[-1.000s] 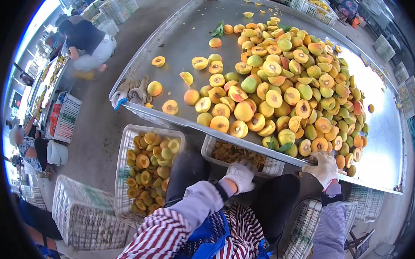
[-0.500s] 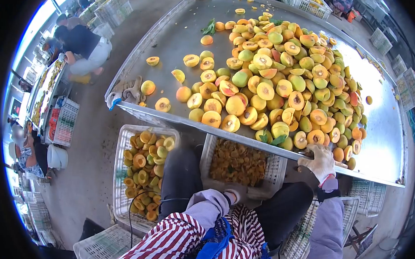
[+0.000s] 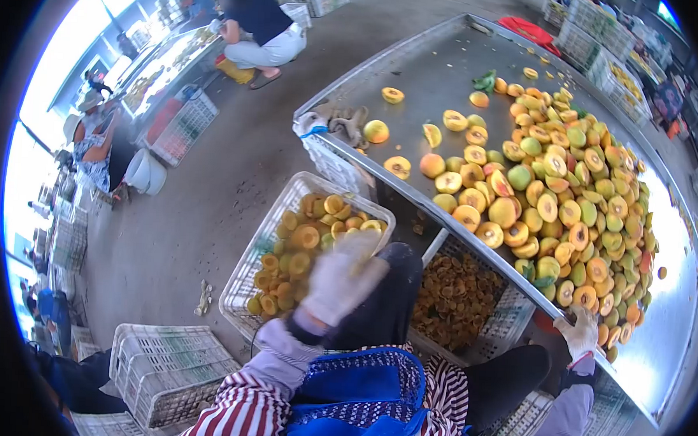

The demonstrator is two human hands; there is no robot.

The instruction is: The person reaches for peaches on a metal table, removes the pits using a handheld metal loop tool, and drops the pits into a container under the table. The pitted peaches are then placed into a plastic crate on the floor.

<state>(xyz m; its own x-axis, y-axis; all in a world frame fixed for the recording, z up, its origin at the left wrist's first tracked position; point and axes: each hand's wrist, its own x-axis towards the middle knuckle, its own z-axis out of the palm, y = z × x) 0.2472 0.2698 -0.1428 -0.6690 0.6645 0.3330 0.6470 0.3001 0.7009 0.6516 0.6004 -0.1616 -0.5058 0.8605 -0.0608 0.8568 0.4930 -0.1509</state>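
Left hand (image 3: pixel 343 282) blurs over the crate (image 3: pixel 241 279), eleven o'clock; right (image 3: pixel 578 332) half-curls at the table's (image 3: pixel 412 188) edge, two o'clock. Can't tell either's hold.

the tabletop (image 3: pixel 449 74) is silver-grey, glaring white toward its right edge; the fruit halves (image 3: pixel 547 207) are yellow, orange and green, some blushed red; leaves (image 3: pixel 485 81) by its far edge are green; a tie (image 3: pixel 315 131) at its left corner is bright blue; left hand (image 3: pixel 345 280) and right hand (image 3: pixel 580 331) wear off-white; the sleeves (image 3: pixel 282 361) are lilac, with maroon-and-white stripes above; the apron (image 3: pixel 361 378) is blue.
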